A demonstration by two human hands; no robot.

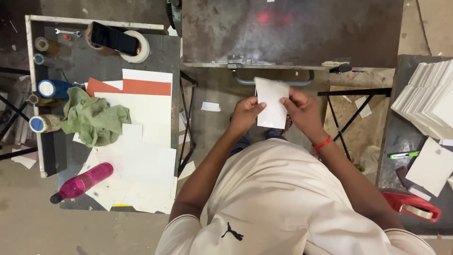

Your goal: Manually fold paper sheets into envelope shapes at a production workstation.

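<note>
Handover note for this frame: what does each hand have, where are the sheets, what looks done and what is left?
Left hand and right hand: both grip one white sheet, held upright at chest height in front of the metal bench.
Loose sheets lie on the left table, beside a green rag and pink bottle.
Done: a white stack sits on the right.
Left: the held sheet is not yet set down.

A single head-worn camera looks straight down from above the person's shoulders, fairly near the metal machine bed (pixel 292 33), which fills the top centre ahead.
</note>
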